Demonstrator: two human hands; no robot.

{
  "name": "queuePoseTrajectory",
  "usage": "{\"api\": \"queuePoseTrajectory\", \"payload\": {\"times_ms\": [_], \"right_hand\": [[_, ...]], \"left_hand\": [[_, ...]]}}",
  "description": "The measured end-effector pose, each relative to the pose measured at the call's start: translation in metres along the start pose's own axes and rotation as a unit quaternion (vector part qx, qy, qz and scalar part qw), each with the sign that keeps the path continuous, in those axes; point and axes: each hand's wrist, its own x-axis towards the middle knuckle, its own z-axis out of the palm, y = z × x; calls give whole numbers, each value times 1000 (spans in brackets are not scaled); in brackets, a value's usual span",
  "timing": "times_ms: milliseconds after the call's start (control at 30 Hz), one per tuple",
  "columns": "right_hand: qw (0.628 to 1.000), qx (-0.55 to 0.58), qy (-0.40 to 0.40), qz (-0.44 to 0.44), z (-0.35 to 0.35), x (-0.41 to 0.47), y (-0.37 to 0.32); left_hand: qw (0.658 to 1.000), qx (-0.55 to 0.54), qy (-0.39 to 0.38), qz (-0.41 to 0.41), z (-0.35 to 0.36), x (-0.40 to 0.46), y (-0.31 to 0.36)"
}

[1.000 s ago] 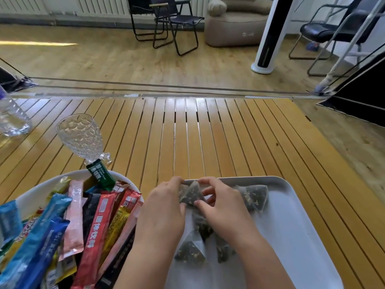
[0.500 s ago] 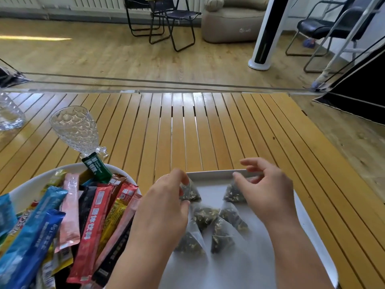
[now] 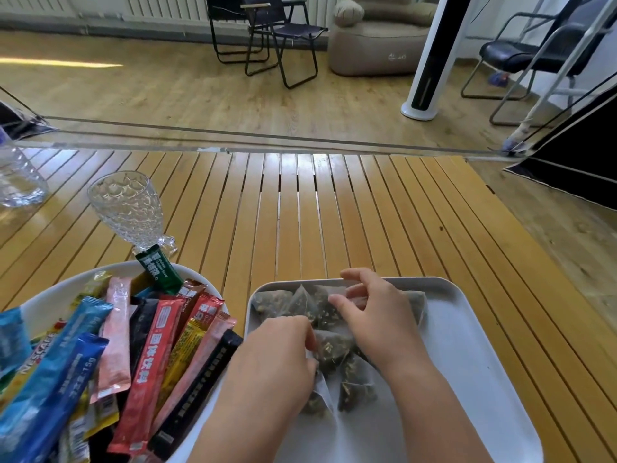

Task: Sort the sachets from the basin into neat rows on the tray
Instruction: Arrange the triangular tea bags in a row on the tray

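Observation:
A white tray lies on the slatted table at the lower right. Several clear pyramid tea bags with dark leaves sit in its far-left part, some along the far rim, others bunched below. My left hand rests on the bunched tea bags, fingers curled at one bag's edge. My right hand is over the far row, its fingertips pinching a tea bag. A white basin at the lower left holds several coloured stick sachets.
A patterned glass goblet stands just behind the basin. A clear plastic bottle is at the far left edge. The bare wooden table stretches beyond the tray. Chairs and a white tower fan stand on the floor behind.
My right hand has moved left from the tray's far right part to the far row of tea bags. My left hand has dropped back from the far corner onto the bunched bags.

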Motion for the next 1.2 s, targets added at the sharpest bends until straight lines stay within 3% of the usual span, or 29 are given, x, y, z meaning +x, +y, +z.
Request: {"api": "queuePoseTrajectory", "payload": {"times_ms": [233,500,567,667,733,767,900,1200], "right_hand": [[998,-25,60,-22,-4,3,6],[996,31,7,-85,4,2,3],[993,60,55,-89,-3,2,3],[965,35,228,-127,-22,-1,8],[945,-2,315,-89,-35,-2,14],[947,-10,319,-42,-39,-3,18],[977,-43,151,143,-40,-1,34],[980,121,-24,157,-21,1,23]], "left_hand": [[1000,0,4,2,3,1,-2],[1000,-3,16,8,5,1,-1],[1000,-3,16,11,6,2,-2],[1000,-7,16,13,5,2,-4],[1000,-8,13,13,4,2,-3],[1000,-7,9,14,5,2,-2],[1000,-6,-15,11,7,2,0],[1000,-4,-13,15,5,0,1]]}}
